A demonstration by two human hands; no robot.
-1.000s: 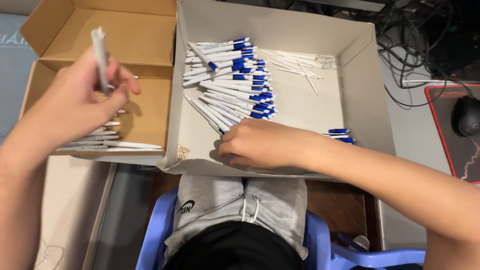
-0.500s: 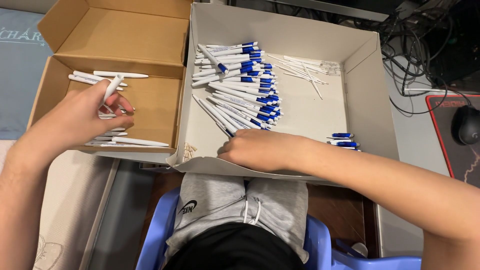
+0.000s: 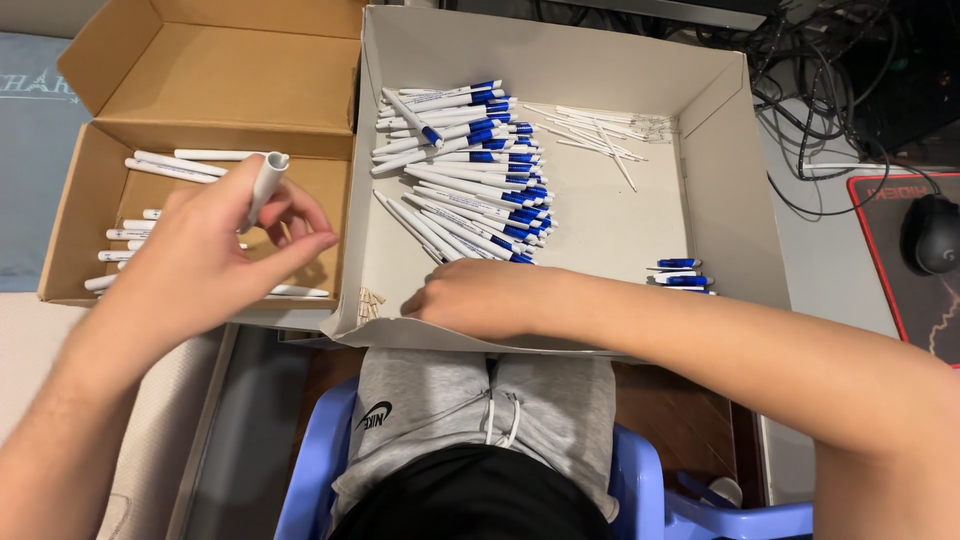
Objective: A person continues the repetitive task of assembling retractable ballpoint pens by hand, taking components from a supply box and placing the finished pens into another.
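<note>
Left hand (image 3: 205, 250) pinching white pen barrel (image 3: 264, 186) over brown box (image 3: 60, 215), right hand (image 3: 480, 297) curled, contents unclear, at grey box's near edge (image 3: 480, 340)

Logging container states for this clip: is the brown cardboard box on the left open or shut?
Open. The brown cardboard box has its flaps folded back, white pen barrels show inside, and the left hand holds one barrel above it.

Two boxes (image 3: 200, 80) (image 3: 720, 200); one mouse (image 3: 935, 233).

the left hand (image 3: 215, 255) has come down from its raised pose a second ago to hover over the brown box (image 3: 75, 205). the white pen barrel (image 3: 265, 185) it grips, upright before, now tilts.
</note>
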